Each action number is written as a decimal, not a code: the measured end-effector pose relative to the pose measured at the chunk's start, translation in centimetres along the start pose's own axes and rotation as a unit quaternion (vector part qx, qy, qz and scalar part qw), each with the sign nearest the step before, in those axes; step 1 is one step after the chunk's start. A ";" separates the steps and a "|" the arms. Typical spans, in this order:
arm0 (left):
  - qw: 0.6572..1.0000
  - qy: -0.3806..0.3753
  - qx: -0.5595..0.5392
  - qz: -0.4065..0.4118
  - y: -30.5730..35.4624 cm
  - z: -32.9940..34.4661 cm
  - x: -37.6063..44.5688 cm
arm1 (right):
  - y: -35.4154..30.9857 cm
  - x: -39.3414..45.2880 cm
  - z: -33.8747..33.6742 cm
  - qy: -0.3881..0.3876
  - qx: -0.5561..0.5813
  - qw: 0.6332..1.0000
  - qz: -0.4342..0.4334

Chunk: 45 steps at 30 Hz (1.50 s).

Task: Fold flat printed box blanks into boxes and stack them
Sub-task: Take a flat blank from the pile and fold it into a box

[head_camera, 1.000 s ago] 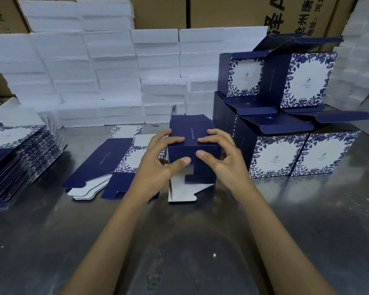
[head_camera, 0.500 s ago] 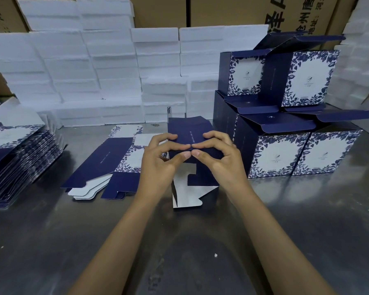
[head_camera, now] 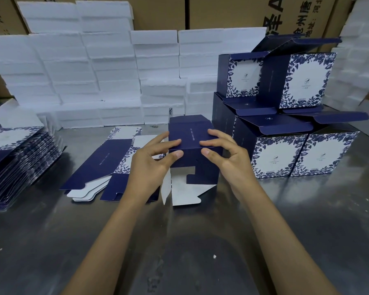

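A half-formed navy box [head_camera: 192, 135] stands on the steel table [head_camera: 94, 241] in the middle, its white inner bottom flaps hanging open toward me. My left hand [head_camera: 151, 165] pinches its near top edge from the left, thumb in front and fingers on top. My right hand [head_camera: 226, 158] pinches the same edge from the right. Flat printed blanks [head_camera: 102, 165] lie just left of the box. A tall pile of blanks [head_camera: 15, 158] sits at the far left. Folded blue-and-white floral boxes [head_camera: 285, 124] are stacked two high on the right, lids open.
White foam blocks [head_camera: 90, 77] are piled along the back and at the far right, with brown cartons [head_camera: 232, 11] behind them. Bare steel stretches toward me under my forearms, with a small white scrap [head_camera: 214, 256] on it.
My thumbs met at the box's front edge half a second ago and have now moved apart. The box's top panel has flattened and squared up. The box stayed in place.
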<state>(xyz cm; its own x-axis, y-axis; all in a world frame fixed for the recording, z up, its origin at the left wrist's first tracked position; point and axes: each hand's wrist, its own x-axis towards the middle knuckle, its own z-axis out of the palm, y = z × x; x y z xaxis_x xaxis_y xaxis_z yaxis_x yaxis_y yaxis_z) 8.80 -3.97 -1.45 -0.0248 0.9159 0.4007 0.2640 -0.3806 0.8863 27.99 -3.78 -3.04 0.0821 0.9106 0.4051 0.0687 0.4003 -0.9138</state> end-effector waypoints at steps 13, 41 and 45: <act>0.979 0.166 -0.044 -0.111 -2.6 -0.7 0.7 | 1.5 0.6 -0.1 0.065 0.034 0.972 0.225; 1.000 0.018 0.002 0.021 2.3 -1.7 -0.1 | -1.2 -0.2 -0.6 -0.123 -0.075 0.989 0.020; 0.992 -0.060 0.095 0.062 0.5 -0.6 -0.3 | -1.0 0.0 -0.9 -0.135 -0.072 0.988 0.021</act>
<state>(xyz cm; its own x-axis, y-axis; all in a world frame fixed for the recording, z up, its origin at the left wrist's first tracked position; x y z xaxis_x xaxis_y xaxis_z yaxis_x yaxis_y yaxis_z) 8.40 -4.46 -0.96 0.1311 0.8768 0.4627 0.4348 -0.4703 0.7679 28.80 -4.32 -2.08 -0.1797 0.9278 0.3268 0.2135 0.3611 -0.9078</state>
